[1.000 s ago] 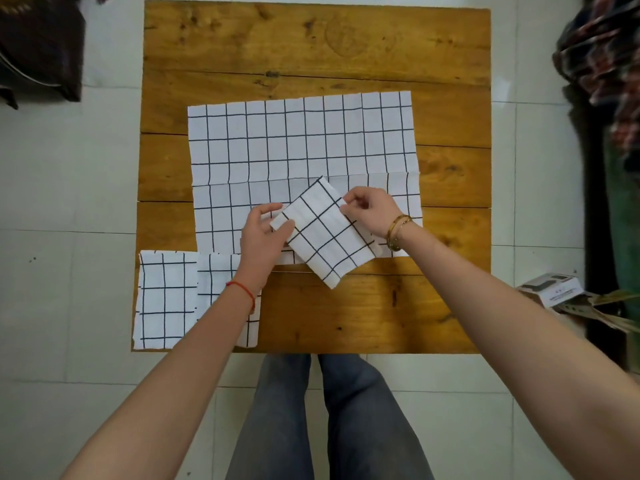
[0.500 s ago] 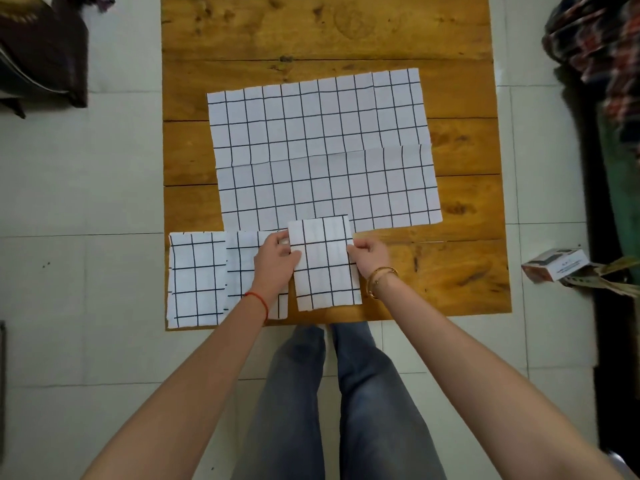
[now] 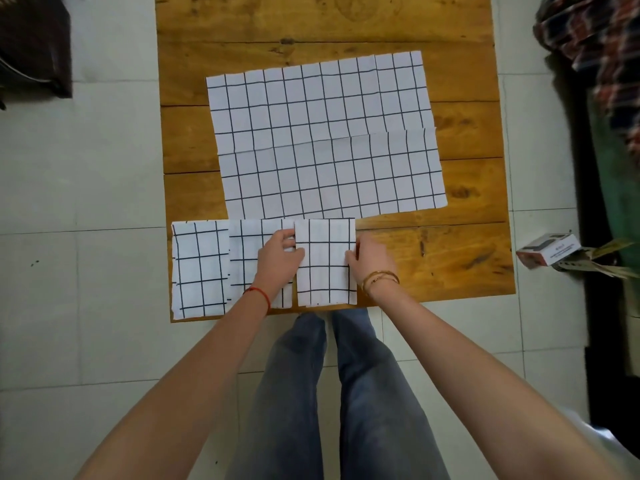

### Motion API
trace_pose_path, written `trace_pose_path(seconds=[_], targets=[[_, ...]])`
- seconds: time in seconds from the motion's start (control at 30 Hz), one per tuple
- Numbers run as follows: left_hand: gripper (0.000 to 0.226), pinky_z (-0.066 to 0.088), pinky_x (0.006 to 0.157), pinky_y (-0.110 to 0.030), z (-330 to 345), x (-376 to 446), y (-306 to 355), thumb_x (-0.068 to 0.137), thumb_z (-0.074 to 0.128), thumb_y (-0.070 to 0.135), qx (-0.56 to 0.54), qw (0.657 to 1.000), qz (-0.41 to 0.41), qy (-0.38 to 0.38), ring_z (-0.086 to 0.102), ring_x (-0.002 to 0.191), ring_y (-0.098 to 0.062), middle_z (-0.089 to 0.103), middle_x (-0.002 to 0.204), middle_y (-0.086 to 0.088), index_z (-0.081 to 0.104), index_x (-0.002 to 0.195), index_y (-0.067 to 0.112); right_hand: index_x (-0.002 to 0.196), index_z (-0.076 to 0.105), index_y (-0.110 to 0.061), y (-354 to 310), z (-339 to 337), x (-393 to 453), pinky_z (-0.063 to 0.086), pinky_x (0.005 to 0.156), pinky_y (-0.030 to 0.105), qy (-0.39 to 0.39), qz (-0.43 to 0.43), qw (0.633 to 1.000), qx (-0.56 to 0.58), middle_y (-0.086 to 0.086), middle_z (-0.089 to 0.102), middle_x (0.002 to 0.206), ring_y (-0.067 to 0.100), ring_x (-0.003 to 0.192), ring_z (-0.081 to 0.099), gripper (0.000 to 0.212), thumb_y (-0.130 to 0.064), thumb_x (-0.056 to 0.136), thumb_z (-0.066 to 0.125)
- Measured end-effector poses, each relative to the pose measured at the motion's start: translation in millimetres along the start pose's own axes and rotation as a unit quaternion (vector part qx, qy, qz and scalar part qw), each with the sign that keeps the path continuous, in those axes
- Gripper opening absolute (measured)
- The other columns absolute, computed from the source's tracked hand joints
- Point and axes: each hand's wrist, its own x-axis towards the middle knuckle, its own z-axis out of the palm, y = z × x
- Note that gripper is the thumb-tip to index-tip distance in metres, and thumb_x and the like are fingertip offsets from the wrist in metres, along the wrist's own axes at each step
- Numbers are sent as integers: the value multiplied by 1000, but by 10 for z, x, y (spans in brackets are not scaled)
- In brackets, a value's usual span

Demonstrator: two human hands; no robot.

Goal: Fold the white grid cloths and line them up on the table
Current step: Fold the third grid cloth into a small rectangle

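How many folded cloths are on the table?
3, in a row at the near edge: left cloth, middle cloth partly under the left hand, right cloth between both hands.

- Three folded white grid cloths lie in a row along the near table edge: left [image 3: 200, 268], middle [image 3: 247, 258], right [image 3: 325, 265].
- Large unfolded grid cloth [image 3: 322, 140] lies flat just beyond them.
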Motion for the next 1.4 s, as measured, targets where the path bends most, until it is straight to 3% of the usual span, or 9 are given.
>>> trace_pose_path(seconds=[0.27, 0.43, 0.53, 0.7, 0.83, 0.97, 1.2, 1.3, 1.4], targets=[[32, 41, 66, -4, -76, -7, 83, 95, 53, 12, 56, 994, 76, 60, 62, 93, -12, 64, 115, -3, 57, 127, 10, 108, 52, -10, -77, -148, 62, 50, 72, 31, 80, -18, 996, -43, 6, 57, 104, 21, 92, 57, 23, -28, 94, 52], [29, 53, 87, -25, -327, 164, 196, 94, 50, 9, 78, 980, 151, 105, 61, 98, -12, 65, 109, -1, 60, 121, 12, 121, 54, -12, -203, -348, 420, 41, 93, 30, 135, -127, 983, 2, 7, 56, 119, 22, 110, 47, 27, -18, 97, 44], [32, 44, 92, -20, -476, 366, 220, 95, 49, 9, 152, 963, 191, 115, 54, 112, -13, 61, 122, -1, 58, 125, 14, 139, 43, -13, -282, -392, 629, 29, 112, 36, 92, -203, 973, -66, 5, 44, 144, 27, 134, 33, 41, -19, 98, 39], [43, 33, 108, -31, -610, 732, 194, 91, 46, -1, 309, 916, 244, 76, 42, 128, -23, 54, 135, -6, 54, 132, 11, 149, 23, -15, -245, -449, 886, 16, 118, 45, 29, -184, 974, -129, 2, 19, 158, 28, 145, 14, 51, -28, 100, 32], [48, 31, 113, -43, -672, 958, 259, 88, 48, -2, 343, 904, 250, 54, 36, 135, -27, 47, 144, -10, 54, 134, 11, 151, 18, -16, -207, -634, 1124, 11, 119, 47, 23, -175, 976, -127, 0, 11, 160, 26, 147, 8, 53, -29, 101, 30], [49, 31, 112, -43, -705, 1084, 456, 91, 47, 0, 386, 883, 264, 45, 33, 138, -25, 42, 148, -6, 51, 137, 15, 151, 18, -18, -151, -881, 1463, 8, 119, 48, 29, -174, 975, -132, 1, 10, 160, 26, 147, 7, 54, -29, 100, 32], [59, 13, 119, -47, -652, 1275, 686, 93, 44, -1, 476, 832, 286, 6, 16, 146, -23, 28, 157, 1, 40, 145, 25, 148, 22, -16, -69, -1290, 1902, 10, 118, 50, 67, -153, 975, -150, 4, 11, 159, 30, 146, 7, 53, -28, 98, 34], [61, 11, 120, -48, -523, 1235, 746, 93, 43, -1, 496, 812, 308, -5, 12, 147, -24, 25, 158, 2, 36, 147, 25, 138, 39, -11, -115, -1333, 1864, 23, 114, 46, 131, -181, 969, -109, 12, 30, 151, 32, 139, 25, 46, -24, 95, 43], [63, 13, 119, -50, -367, 1215, 757, 90, 46, -4, 484, 813, 324, -4, 14, 146, -26, 29, 156, 1, 39, 145, 25, 118, 57, -11, -207, -1263, 1709, 41, 98, 39, 155, -227, 958, -83, 10, 52, 124, 26, 115, 46, 33, -29, 91, 49]])
